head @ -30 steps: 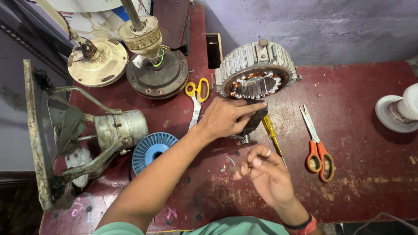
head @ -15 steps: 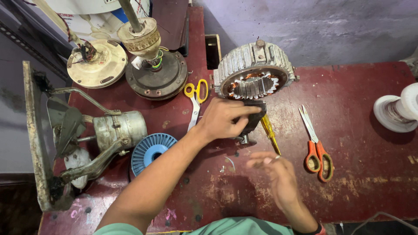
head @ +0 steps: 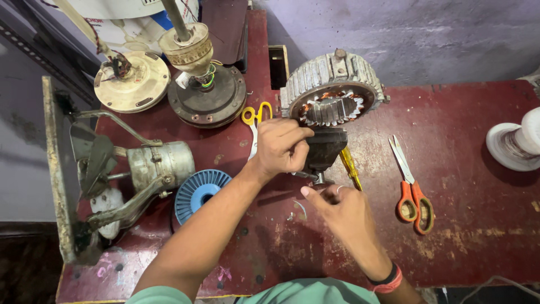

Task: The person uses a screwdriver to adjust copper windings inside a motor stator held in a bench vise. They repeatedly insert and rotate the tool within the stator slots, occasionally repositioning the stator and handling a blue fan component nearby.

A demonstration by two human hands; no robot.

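Observation:
A grey ribbed motor stator (head: 333,84) with copper windings stands on edge at the back of the red-brown bench (head: 478,247). A dark metal vise (head: 326,147) sits just in front of it. My left hand (head: 280,147) is closed around the vise's left side. Just below the vise's screw end (head: 319,180) is my right hand (head: 344,211), seen from the back with its fingers curled and one fingertip pointing left. Whether it holds anything is hidden. A yellow-handled tool (head: 350,166) lies beside the vise.
Orange-handled scissors (head: 410,188) lie to the right and yellow-handled scissors (head: 253,121) to the left of the stator. A blue spool (head: 198,192), a winding machine (head: 140,169), two fan motor parts (head: 205,93) and a white spool (head: 520,141) surround the work area.
My right hand has moved up and left, from the open bench to just under the vise's screw. My left hand has stayed on the vise.

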